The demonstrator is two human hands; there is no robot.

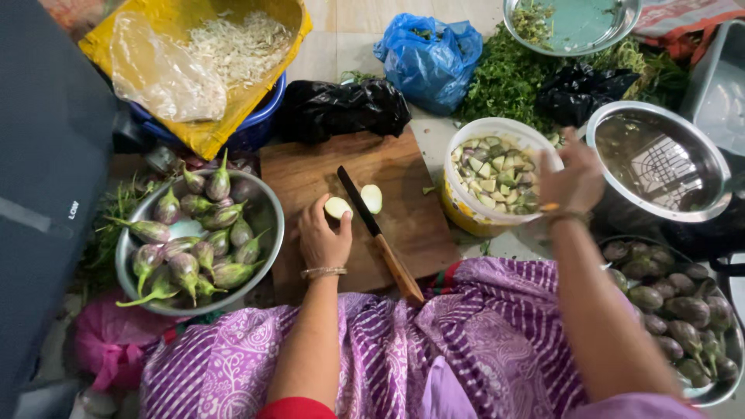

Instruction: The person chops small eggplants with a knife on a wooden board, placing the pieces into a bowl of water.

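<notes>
Blue bag [428,58], black bag [341,109], leafy greens [508,81] and an empty steel bowl [660,159] behind the board

A pale tiled floor [353,35] carries everything. Under the left hand [322,240] lies a wooden cutting board [310,174], with a steel bowl of eggplants [264,233] just left of that hand. Under the right hand [573,182] stands a white tub [466,213]; an empty steel bowl [722,174] sits just right of it. Beyond the hands lie a black bag [341,109], a blue bag [427,62] and loose greens [504,81].
</notes>
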